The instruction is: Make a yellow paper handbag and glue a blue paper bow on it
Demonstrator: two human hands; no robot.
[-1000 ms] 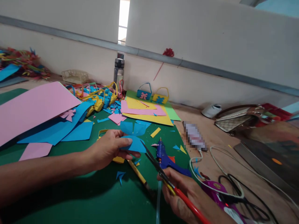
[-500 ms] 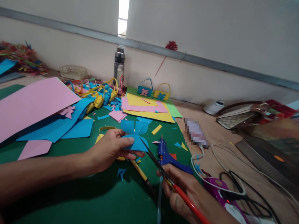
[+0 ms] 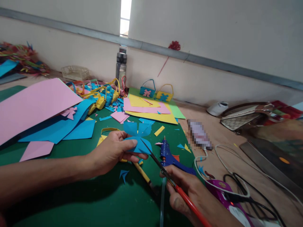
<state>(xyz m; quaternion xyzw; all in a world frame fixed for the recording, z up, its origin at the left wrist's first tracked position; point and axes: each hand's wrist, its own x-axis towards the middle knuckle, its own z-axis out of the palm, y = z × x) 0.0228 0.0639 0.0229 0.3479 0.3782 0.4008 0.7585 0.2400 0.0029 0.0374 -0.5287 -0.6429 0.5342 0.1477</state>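
A blue paper cutout [image 3: 144, 145] with rounded, petal-like lobes is pinched in my left hand [image 3: 118, 146], thumb on top and fingers beneath. My right hand [image 3: 182, 189] is wrapped around red-handled scissors [image 3: 189, 201]. Their dark blades point up and left, with the tips at the cutout's right part; whether they touch or cut the paper, I cannot tell. Just beyond my right hand lies a blue glue gun [image 3: 169, 156] with a clear glue stick [image 3: 162, 201] trailing from it. Under the cutout are a wooden stick [image 3: 142, 173] and a yellow paper piece [image 3: 101, 138] with a strap.
A green mat [image 3: 94, 198] bears blue and pink sheets [image 3: 35, 104] at left. Small paper bags [image 3: 99, 101] and scraps pile behind; two decorated bags [image 3: 147, 90] stand by the wall. A phone [image 3: 200, 134], white cable [image 3: 196, 164] and purple device [image 3: 219, 190] lie at right.
Both hands, the cutout and the scissors hold nearly the same positions. The whole view has shifted very slightly; the scissors' handle appears turned a little.
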